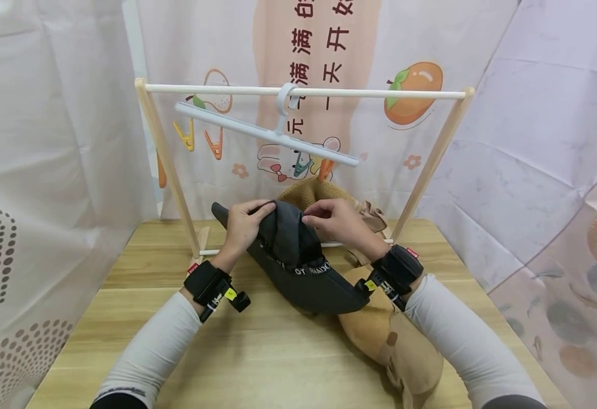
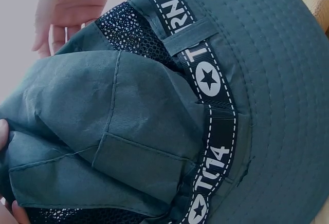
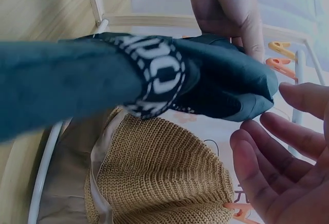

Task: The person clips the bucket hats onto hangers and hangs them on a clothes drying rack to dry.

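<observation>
A dark grey-green bucket hat (image 1: 308, 284), with a black lettered band (image 2: 208, 80), is held above the table beneath the hanger. My left hand (image 1: 245, 224) grips the left side of its folded crown; in the left wrist view, only the thumb and fingertips show at the left edge. My right hand (image 1: 341, 221) is at the crown's right edge. In the right wrist view, its fingers (image 3: 257, 167) are loosely bent with a gap to the thumb, the tips close to or touching the fabric. Part of the crown is pushed inward.
A grey-blue hanger (image 1: 267, 133) hangs tilted from the white rod (image 1: 216, 90) of a wooden rack. It carries yellow, orange (image 1: 215, 145) and blue-green clips. A tan knitted hat (image 3: 164, 167) hangs behind the dark one; tan and brown fabric (image 1: 410, 352) lies on the table's right side.
</observation>
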{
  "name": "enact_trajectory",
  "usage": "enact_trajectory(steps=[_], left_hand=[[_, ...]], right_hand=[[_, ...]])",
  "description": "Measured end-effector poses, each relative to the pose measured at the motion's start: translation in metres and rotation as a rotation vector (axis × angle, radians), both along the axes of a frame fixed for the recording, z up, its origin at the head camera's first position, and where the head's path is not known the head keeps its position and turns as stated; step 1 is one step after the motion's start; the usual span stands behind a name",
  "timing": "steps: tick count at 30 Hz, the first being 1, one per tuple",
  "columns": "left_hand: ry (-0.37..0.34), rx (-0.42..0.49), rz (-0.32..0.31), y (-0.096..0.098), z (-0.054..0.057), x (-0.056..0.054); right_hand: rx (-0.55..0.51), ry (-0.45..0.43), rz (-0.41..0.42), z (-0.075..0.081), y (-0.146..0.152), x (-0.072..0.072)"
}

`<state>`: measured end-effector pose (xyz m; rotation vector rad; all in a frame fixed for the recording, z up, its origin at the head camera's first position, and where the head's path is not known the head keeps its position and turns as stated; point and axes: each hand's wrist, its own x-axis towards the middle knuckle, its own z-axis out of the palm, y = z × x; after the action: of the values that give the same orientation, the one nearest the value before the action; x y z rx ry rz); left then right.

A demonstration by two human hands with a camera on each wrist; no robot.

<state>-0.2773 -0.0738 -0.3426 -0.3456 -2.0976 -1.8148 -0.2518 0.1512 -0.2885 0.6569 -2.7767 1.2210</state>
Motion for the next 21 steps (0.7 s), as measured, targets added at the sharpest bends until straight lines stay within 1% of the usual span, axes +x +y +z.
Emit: enact_trajectory(steps=[4,9,15,21], left_hand=[[0.005,-0.014,0.020,0.003,-0.001,-0.002],[0.006,-0.037,0.024,0.005,-0.002,-0.005],[0.008,-0.052,0.034,0.006,0.000,-0.009],[0.003,-0.057,0.034,0.009,0.001,-0.011]], right_hand=[[-0.003,0.009,-0.010,0.002,-0.001,-0.001],[0.001,0.016,-0.030,0.002,-0.001,-0.002],[0.028,0.068,-0.074,0.000,-0.005,-0.006],[-0.004,0.086,-0.098,0.002,-0.008,-0.011]])
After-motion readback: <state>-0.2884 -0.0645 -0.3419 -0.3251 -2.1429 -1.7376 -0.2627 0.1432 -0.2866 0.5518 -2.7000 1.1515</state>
